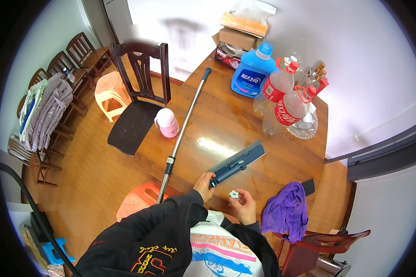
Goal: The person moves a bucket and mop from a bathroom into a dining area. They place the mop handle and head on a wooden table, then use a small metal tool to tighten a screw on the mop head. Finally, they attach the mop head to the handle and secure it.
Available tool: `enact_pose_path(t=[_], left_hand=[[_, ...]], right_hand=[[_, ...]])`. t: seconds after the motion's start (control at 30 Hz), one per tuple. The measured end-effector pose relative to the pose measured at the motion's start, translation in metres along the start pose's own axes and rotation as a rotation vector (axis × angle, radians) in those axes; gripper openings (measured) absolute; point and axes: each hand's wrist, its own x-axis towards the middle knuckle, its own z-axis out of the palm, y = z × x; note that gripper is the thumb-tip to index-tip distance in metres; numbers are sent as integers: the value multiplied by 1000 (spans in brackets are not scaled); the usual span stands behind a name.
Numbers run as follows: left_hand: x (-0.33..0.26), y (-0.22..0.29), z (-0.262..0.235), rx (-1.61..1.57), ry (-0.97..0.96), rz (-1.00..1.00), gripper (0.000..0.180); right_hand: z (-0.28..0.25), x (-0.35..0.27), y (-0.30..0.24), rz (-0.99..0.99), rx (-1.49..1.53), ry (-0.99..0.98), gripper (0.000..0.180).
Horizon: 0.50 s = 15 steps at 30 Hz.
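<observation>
Presently, in the head view, gripping the near end of a dark flat cleaning head (238, 167) with the left fingers (207, 176), curled around it; slanted away from them over the desk (219, 111), ahead and to the right. Pinching a small white lobed knob (234, 194) between thumb and fingertip of the right fingers (241, 196), held apart from the cleaning head, near the left fingers and to their right, by the desk's near edge.

To the left of the left fingers, hemmed in by a long metal pole (170, 161), laid slantwise across the desk. Past that barrier, next to a pink flask (167, 124), a dark chair (133, 124) farther off, and an orange stool (141, 203) low and nearer.

Far ahead of the right fingers, crowded by a blue jug (252, 76), red-labelled bottles (289, 111) and a clear dish (302, 134), with stacked boxes (238, 38) behind the jug. To the right of the right fingers, flanked by a bunched purple cloth (287, 210), just beside a dark flat object (308, 187), and closer in, by a red-brown chair (298, 256).
</observation>
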Motion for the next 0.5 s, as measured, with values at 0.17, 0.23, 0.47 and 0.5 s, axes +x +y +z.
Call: enact_pose_path(t=[0.17,0.23,0.47,0.5], left_hand=[[1,-1,-2,-47,6,9,42],[-5,-6,-1,-59,2,6,43],[-4,1,-9,-250,-89,-123,41],[-5,1,-10,-287,-100,-150,41]], right_hand=[[-2,1,5,-22,13,-21,31],[-7,1,10,-10,19,-15,31],[-8,-2,9,11,16,14,30],[-7,-2,10,8,15,10,31]])
